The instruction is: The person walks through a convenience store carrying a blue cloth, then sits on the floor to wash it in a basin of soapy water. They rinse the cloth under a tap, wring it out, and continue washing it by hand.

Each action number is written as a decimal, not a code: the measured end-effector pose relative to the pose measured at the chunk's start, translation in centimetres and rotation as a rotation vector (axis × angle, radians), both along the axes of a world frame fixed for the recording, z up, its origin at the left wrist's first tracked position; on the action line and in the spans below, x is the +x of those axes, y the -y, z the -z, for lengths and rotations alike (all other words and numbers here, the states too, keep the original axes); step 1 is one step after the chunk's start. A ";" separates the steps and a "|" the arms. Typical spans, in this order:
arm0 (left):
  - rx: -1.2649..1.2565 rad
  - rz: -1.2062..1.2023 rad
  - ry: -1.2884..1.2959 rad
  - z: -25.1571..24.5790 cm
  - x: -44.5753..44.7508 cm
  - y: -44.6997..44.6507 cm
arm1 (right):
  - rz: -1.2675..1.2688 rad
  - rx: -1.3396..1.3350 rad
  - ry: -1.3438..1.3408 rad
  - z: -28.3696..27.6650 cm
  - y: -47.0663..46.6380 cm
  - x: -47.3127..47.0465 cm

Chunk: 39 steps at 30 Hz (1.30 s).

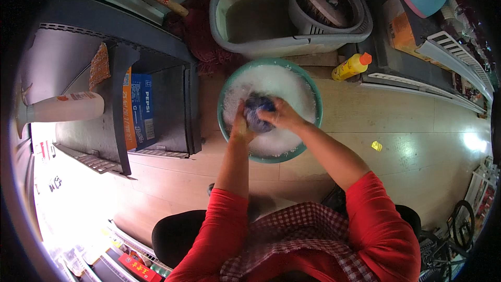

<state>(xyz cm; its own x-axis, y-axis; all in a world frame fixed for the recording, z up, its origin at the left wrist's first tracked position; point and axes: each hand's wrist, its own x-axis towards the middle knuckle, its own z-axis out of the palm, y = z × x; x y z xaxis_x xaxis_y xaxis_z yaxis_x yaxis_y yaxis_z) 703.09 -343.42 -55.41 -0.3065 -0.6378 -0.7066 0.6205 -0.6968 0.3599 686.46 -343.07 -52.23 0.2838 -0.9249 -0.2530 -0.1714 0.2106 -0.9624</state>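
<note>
A green plastic basin [319, 109] stands on the floor, filled with white suds. Above its middle, both hands hold a bunched, wet dark blue cloth item [259, 115]; motion blurs its shape. My left hand [241, 123] cups the item from the left and below. From the right, my right hand [283, 115] grips it with bent fingers. Foam hides the water and whatever lies under it.
Behind the basin stand a grey mop bucket [258, 49] and a dark red mop head [199, 31]. A yellow bottle [349, 67] with an orange cap is at the back right. Shelves [191, 109] hold boxes at left; a yellow scrap [377, 146] lies at right.
</note>
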 end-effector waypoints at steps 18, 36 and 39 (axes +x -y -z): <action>-0.288 -0.091 -0.280 0.5 1.1 -2.7 | 0.131 -0.363 -0.577 1.1 -2.1 3.0; -0.027 -0.043 0.255 3.4 -1.0 -1.3 | -0.154 0.461 -0.502 9.2 2.4 -1.9; -0.107 -0.089 -0.204 -0.9 -0.2 -1.1 | 0.052 0.207 -0.284 -0.1 0.6 0.2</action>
